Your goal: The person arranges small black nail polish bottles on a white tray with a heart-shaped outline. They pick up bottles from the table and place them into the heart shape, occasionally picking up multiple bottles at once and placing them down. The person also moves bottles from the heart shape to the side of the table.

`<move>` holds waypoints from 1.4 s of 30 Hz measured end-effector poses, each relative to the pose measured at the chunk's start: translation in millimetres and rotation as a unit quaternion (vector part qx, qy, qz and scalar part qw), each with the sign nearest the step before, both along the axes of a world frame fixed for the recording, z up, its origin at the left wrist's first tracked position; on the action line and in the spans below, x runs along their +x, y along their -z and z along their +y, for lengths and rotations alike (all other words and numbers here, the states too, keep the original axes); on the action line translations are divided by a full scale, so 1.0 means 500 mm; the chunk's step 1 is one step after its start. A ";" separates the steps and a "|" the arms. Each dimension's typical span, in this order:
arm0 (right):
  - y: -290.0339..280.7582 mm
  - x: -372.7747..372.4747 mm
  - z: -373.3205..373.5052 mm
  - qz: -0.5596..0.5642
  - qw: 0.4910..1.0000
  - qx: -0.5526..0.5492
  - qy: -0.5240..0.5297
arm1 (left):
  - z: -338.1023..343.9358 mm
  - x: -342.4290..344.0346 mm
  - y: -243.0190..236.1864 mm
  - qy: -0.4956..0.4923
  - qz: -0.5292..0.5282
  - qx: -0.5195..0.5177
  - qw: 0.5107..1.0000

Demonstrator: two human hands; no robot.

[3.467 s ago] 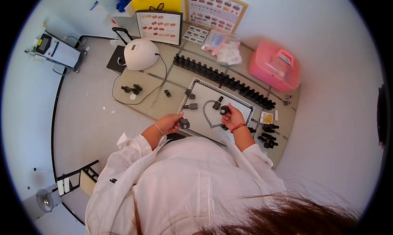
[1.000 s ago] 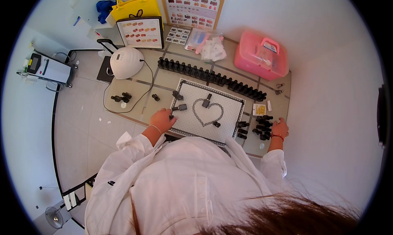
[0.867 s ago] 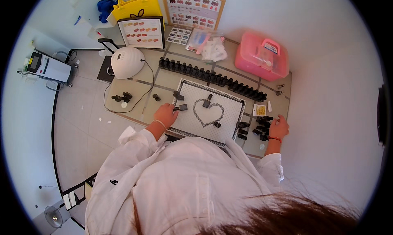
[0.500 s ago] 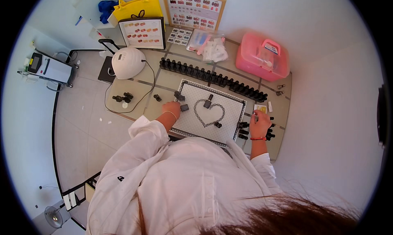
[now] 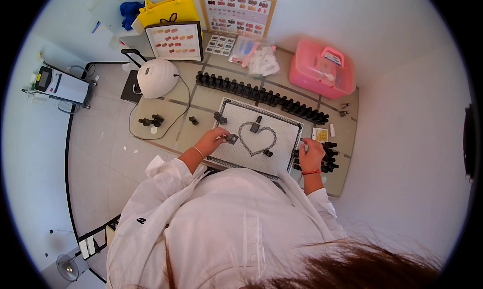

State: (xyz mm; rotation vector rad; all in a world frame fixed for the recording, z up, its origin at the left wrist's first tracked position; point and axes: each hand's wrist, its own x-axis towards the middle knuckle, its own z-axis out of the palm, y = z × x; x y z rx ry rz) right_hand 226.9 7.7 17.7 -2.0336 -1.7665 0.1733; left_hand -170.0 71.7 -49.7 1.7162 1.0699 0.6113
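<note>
Bottle (image 5: 232,139) partly behind left fingers (image 5: 220,133)

The scene is bright and evenly lit, with soft, faint shadows; the light's source cannot be made out. The left wall (image 5: 37,123) at nine o'clock has a cool bluish cast, while the right wall (image 5: 402,118) at three looks greyer. The white shirt (image 5: 216,223) at six is pale, its folds showing only mild shading. Toward twelve, the black bottles (image 5: 259,92) merge into dark shapes with little detail. Hair (image 5: 362,266) between four and five is blurred. A black fisheye rim crops the corners, and the baseboard (image 5: 67,143) at nine bows strongly.
</note>
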 end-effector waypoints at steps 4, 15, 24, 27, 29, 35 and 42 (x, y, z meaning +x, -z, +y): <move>0.002 -0.016 0.002 0.009 1.000 0.005 -0.012 | -0.006 -0.006 -0.033 -0.009 -0.015 0.011 1.000; 0.013 -0.047 0.010 0.038 0.997 -0.002 -0.073 | -0.040 -0.002 -0.086 -0.085 -0.089 -0.035 0.992; -0.004 -0.089 0.009 0.106 0.987 -0.002 -0.124 | -0.054 0.009 -0.143 -0.092 -0.010 -0.050 0.994; -0.043 -0.141 0.012 0.288 0.939 -0.119 -0.145 | -0.053 0.027 -0.180 -0.007 0.033 0.035 0.999; -0.090 -0.185 0.018 0.322 0.914 -0.158 -0.187 | -0.051 0.044 -0.185 0.067 0.080 0.122 0.987; -0.071 -0.246 0.035 0.263 0.880 -0.163 -0.360 | -0.051 0.115 -0.251 0.121 0.123 0.201 0.964; -0.103 -0.230 0.023 0.237 0.885 -0.166 -0.364 | -0.048 0.147 -0.246 0.146 0.118 0.159 0.969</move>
